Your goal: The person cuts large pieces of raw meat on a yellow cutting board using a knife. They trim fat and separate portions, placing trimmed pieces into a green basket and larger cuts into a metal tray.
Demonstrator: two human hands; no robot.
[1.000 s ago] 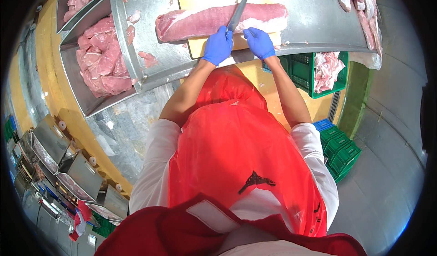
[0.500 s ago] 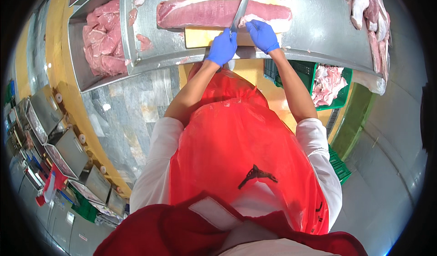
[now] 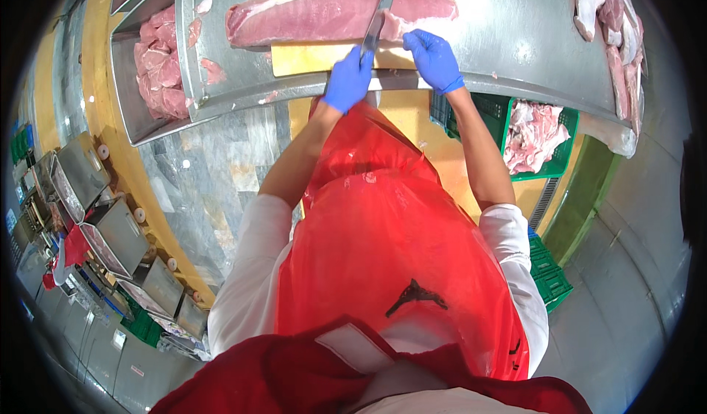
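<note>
A long pink meat loin point(image 3: 309, 20) lies crosswise over a yellow cutting board point(image 3: 298, 60) on the steel table. My blue-gloved left hand point(image 3: 349, 79) is wrapped round the handle of a knife point(image 3: 378, 20). Its blade points away from me and passes across the loin, right of the middle. Just right of the blade, a pale flap of fat point(image 3: 395, 27) stands partly off the loin. The fingers of my blue-gloved right hand point(image 3: 434, 59) are closed at that flap's near end, pinching it.
Left of the table is a steel tub point(image 3: 125, 82) of meat pieces point(image 3: 160, 68). Small scraps point(image 3: 213, 71) lie near it. A green crate point(image 3: 563, 165) with pale trimmings point(image 3: 535, 135) stands under the table's right side. More meat cuts point(image 3: 615, 20) lie at the right end.
The flap is pulled further out from the loin, and my right hand has drawn slightly right. My left hand with the knife has shifted a little left and nearer. The whole view has also shifted.
</note>
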